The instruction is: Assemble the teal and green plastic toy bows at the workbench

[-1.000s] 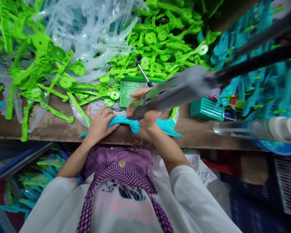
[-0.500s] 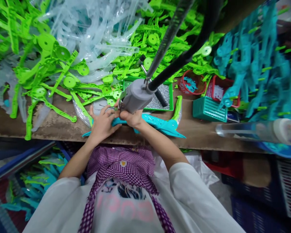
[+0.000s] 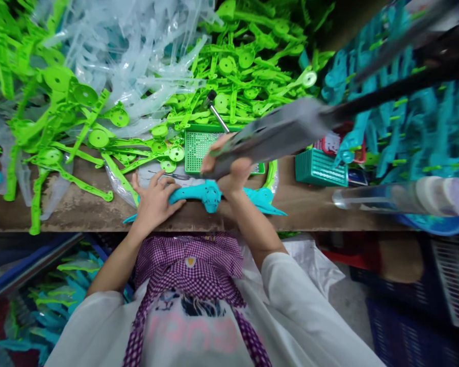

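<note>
My right hand (image 3: 235, 176) is wrapped round a grey electric screwdriver (image 3: 271, 135), a little blurred, tilted with its cable end up to the right. The screwdriver's tip is not visible. Below it a long turquoise plastic part (image 3: 210, 196) lies along the bench edge, partly covered by my right wrist. My left hand (image 3: 153, 200) presses on the left stretch of this part, thumb on the near side and fingers on the far side, gripping it. Just behind stands a green tray (image 3: 187, 165) holding small metal screws.
Lime-green plastic parts (image 3: 248, 61) and translucent pieces (image 3: 130, 56) are heaped at the back. Turquoise parts (image 3: 390, 117) are piled on the right, near a teal basket (image 3: 321, 168) and a clear tube (image 3: 386, 196). A crate (image 3: 34, 265) with parts stands below left.
My right hand has raised the screwdriver off the turquoise part and tipped it over to the right. The part's middle now shows. My left hand stays on the part.
</note>
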